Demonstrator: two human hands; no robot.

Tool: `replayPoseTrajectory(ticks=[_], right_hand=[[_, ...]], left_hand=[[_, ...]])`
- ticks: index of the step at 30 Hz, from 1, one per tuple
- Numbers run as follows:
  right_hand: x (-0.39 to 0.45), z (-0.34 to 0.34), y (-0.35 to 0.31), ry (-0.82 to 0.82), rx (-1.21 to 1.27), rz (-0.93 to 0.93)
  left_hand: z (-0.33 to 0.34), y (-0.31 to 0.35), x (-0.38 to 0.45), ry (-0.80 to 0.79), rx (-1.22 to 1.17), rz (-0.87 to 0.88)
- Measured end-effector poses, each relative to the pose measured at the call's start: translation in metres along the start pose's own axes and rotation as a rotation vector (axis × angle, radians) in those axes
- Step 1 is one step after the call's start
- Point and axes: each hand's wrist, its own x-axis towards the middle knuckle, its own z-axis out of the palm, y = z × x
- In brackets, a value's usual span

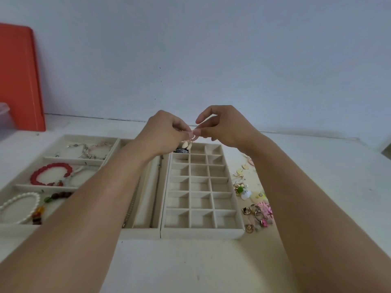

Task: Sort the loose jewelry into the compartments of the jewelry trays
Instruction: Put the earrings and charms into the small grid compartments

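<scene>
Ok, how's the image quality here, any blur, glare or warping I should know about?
Head view: soft, even light, no glare, faint shadows. Wide-angle warp bows the table edge and stretches both forearms. The left hand, right hand and the small earring they hold look slightly blurred; the grid tray reads clearly.

Both hands (191,130) pinch a shell earring (187,144) above the grid tray's (203,231) far-left compartment.

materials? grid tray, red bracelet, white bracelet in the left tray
Grid tray: looks like beige velvet or flocked fabric over a rigid shell; matte, soft-edged dividers, no glare.
Red bracelet: round red beads, slightly translucent, so probably glass, resin or stone; can't tell which.
White bracelet: pearl-like beads with a soft sheen; real or imitation not discernible.
</scene>
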Motion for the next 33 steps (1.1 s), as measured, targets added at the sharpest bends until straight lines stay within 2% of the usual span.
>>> replayPoseTrajectory(ticks=[6, 10, 15, 22, 28, 33], right_hand=[[-0.003, 0.003, 0.009, -0.137, 0.114, 0.084], [-0.003, 0.006, 0.010, -0.148, 0.209, 0.106], [-0.003, 0.008, 0.011, -0.159, 0.212, 0.108], [-0.001, 0.007, 0.012, -0.151, 0.244, 0.128], [0.002, 0.005, 0.014, -0.052, 0.337, 0.155], [0.003, 0.006, 0.016, -0.032, 0.235, 0.148]], left_hand=[[0.001, 0.000, 0.002, 0.027, -0.104, -0.007], [0.000, 0.001, 0.003, 0.041, -0.116, -0.001], [-0.002, 0.003, 0.003, 0.062, -0.124, 0.018], [-0.001, 0.002, 0.003, 0.058, -0.115, 0.013], [0.000, -0.001, 0.004, 0.026, -0.121, -0.016], [0.003, -0.004, 0.003, -0.039, -0.074, -0.059]])
